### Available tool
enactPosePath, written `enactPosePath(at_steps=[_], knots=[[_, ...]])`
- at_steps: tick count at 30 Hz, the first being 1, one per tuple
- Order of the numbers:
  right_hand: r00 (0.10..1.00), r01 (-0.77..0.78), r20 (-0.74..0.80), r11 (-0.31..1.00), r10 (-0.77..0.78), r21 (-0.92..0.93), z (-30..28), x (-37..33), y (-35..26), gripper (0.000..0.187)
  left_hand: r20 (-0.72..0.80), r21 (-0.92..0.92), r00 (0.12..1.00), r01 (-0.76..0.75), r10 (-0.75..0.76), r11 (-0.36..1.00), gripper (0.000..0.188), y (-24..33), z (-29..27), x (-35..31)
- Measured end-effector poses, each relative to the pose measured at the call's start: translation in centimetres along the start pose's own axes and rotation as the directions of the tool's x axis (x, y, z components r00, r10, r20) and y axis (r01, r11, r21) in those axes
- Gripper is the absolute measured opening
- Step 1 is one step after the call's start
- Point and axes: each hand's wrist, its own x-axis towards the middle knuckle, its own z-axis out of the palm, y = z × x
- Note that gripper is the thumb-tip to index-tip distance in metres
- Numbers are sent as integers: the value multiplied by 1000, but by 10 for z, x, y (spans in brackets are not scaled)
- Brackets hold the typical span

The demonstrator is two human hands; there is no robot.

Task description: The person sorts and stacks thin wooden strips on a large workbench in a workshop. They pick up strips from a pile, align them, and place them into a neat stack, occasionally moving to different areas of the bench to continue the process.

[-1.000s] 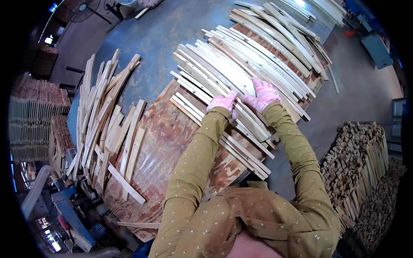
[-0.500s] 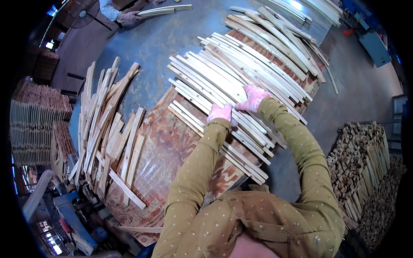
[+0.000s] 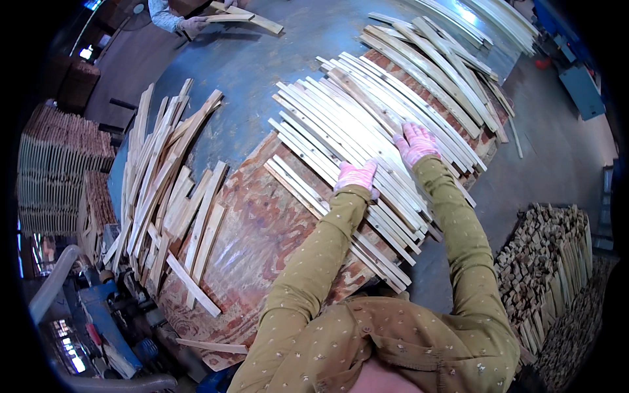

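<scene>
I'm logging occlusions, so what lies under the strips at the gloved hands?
Under the strips, reddish board shows through a gap on the left; their far ends extend over blue table. Whatever lies beneath the packed middle is covered.

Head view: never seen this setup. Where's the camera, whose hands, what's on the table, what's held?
No robot here, just a person at work. A wide fisheye camera on that person's head looks down, so straight edges bend near the rim. On the worktable lies a row of pale wooden strips, roughly side by side. The left hand, gloved, is on the row; whether it grips a strip can't be told. The right hand, also gloved, lies open on it, fingers spread. Left of them is a looser pile of strips. At the top, a co-worker's hand holds wooden pieces.
</scene>
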Motion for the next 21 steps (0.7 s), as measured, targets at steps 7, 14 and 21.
enactPosePath(at_steps=[7, 14, 21], knots=[[983, 69, 172, 997, -62, -33, -30, -11, -42, 67, -258, -393, 965, -57, -50, 918, 59, -3, 18, 5], [958, 286, 17, 950, -286, -122, -10, -21, -24, 61, -359, -710, 910, -409, 205, 573, 39, -98, -53, -107], [889, 458, -308, 675, -340, 579, -24, -116, -81, 53, -750, -56, 438, 705, -496, 707, 73, -395, -124, -233]])
